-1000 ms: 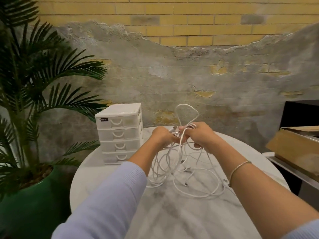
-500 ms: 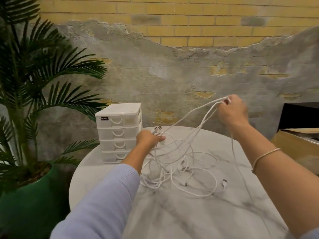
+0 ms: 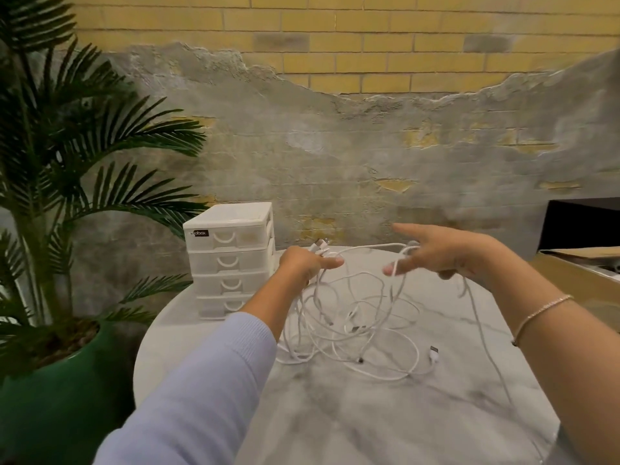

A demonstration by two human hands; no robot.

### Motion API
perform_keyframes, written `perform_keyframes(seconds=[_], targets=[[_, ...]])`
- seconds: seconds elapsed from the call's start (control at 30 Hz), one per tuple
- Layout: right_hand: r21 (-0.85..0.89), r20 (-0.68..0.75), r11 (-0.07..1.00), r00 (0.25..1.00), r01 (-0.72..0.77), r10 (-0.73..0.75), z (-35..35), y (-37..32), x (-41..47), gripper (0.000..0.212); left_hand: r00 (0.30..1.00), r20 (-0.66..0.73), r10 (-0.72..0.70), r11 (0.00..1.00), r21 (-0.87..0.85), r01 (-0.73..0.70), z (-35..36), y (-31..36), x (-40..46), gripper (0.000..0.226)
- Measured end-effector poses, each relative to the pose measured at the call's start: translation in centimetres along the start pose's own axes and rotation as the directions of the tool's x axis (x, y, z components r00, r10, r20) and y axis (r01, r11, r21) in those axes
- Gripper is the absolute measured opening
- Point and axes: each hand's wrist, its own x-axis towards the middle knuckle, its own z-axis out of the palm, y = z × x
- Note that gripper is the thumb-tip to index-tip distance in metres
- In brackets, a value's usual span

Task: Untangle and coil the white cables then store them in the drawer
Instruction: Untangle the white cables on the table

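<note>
I am watching both hands working above the round marble tabletop (image 3: 352, 427), lifted over the middle of its far half. The left hand (image 3: 303, 265) is curling its fingers round a bunch of the white cables (image 3: 352, 325), with a couple of plug ends sticking up out of the fist toward the far edge. The right hand (image 3: 446, 253) is spreading its fingers fairly wide, forefinger pointing away toward the wall; one strand is running taut between the two hands and looping over the right fingers, and another is trailing down from that hand toward the near right edge. I cannot tell whether the right hand is actually pinching the strand or only letting it drape across.

Most of the cables are lying in a loose tangle on the tabletop just below the hands, around its centre, with one connector lying apart on the right of the heap. The small white drawer unit (image 3: 229, 260), four drawers stacked and all looking closed, is standing at the far left edge of the tabletop, just beside the left hand. A potted palm (image 3: 63, 182) is standing off the left edge, and a cardboard box (image 3: 583, 276) is sitting beyond the right edge
</note>
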Motion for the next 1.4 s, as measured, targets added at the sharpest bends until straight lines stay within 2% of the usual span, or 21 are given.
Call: perform_keyframes(seconds=[0.07, 0.2, 0.3, 0.43, 0.47, 0.53, 0.63, 0.73, 0.8, 0.87, 0.97, 1.03, 1.13, 1.2, 1.27, 1.3, 1.4], targets=[[-0.02, -0.038, 0.993, 0.992, 0.117, -0.118, 1.1, -0.9, 0.7, 0.083, 0.998, 0.057, 0.023, 1.0, -0.007, -0.023, 0.3, 0.5, -0.3, 0.061], [-0.246, -0.118, 0.95, 0.967, 0.191, -0.225, 4.0, -1.4, 2.8, 0.045, 0.986, 0.165, 0.014, 0.998, 0.065, -0.025, 0.9, 1.2, -1.0, 0.038], [-0.264, -0.199, 0.955, 0.962, 0.134, -0.19, 4.9, -1.2, 3.4, 0.025, 0.983, 0.183, 0.023, 0.997, 0.065, -0.035, 0.8, 1.4, -1.4, 0.032], [-0.305, -0.326, 0.952, 0.941, -0.016, -0.088, 4.1, -0.9, 3.1, 0.022, 0.994, 0.112, -0.018, 0.998, 0.067, 0.011, 0.0, 0.4, -0.6, 0.037], [-0.277, -0.381, 0.96, 0.922, -0.043, -0.069, 3.7, -0.6, 3.0, 0.022, 0.996, 0.081, -0.039, 0.996, 0.084, 0.032, -0.2, 0.0, -0.2, 0.04], [-0.111, -0.511, 0.992, 0.859, -0.054, -0.011, 2.7, 0.1, 2.8, 0.022, 0.997, -0.001, -0.074, 0.989, 0.129, 0.074, -0.4, -0.8, 0.2, 0.044], [0.09, -0.606, 0.996, 0.794, 0.021, 0.038, 1.5, 0.6, 2.6, 0.024, 0.997, -0.05, -0.061, 0.99, 0.127, 0.067, 0.1, -1.5, 0.9, 0.046], [0.155, -0.633, 0.986, 0.773, 0.067, 0.047, 1.1, -0.2, 2.1, 0.03, 0.999, 0.031, -0.014, 0.999, 0.04, 0.013, 1.1, -1.6, 0.8, 0.049], [0.2, -0.69, 0.977, 0.72, 0.08, 0.082, 0.7, -0.7, 1.7, 0.03, 0.999, 0.03, 0.012, 0.998, 0.066, -0.014, 1.8, -1.4, 0.8, 0.06], [0.213, -0.713, 0.977, 0.68, -0.023, 0.172, 0.0, -0.6, 1.3, 0.027, 1.0, -0.025, 0.001, 0.997, 0.079, 0.001, 2.0, -1.1, 0.9, 0.062], [0.078, -0.681, 0.95, 0.679, -0.304, 0.273, -1.6, 0.3, 0.3, 0.026, 0.997, -0.056, -0.047, 0.999, -0.017, 0.046, 1.6, -0.4, 1.0, 0.051], [-0.017, -0.621, 0.901, 0.711, -0.434, 0.33, -2.4, 1.7, -0.3, 0.028, 0.996, -0.058, -0.072, 0.994, -0.084, 0.067, 1.4, 0.0, 1.0, 0.043], [-0.209, -0.487, 0.795, 0.765, -0.57, 0.421, -3.3, 4.2, -1.6, 0.032, 0.994, -0.063, -0.088, 0.982, -0.171, 0.076, 1.2, 0.4, 0.7, 0.045], [-0.413, -0.338, 0.712, 0.821, -0.568, 0.459, -3.5, 6.2, -2.1, 0.045, 0.989, -0.095, -0.109, 0.966, -0.244, 0.083, 1.1, 0.6, 0.5, 0.051], [-0.562, -0.187, 0.63, 0.824, -0.536, 0.535, -3.5, 7.4, -3.1, 0.046, 0.981, -0.129, -0.146, 0.939, -0.331, 0.097, 0.9, 0.7, 0.6, 0.059], [-0.574, -0.138, 0.628, 0.818, -0.525, 0.558, -3.5, 8.1, -3.4, 0.049, 0.976, -0.147, -0.16, 0.923, -0.374, 0.095, 0.7, 0.8, 0.7, 0.062], [-0.571, -0.014, 0.644, 0.79, -0.509, 0.613, -3.5, 9.4, -4.2, 0.088, 0.958, -0.237, -0.159, 0.907, -0.418, 0.047, 0.0, 1.2, 1.0, 0.065]])
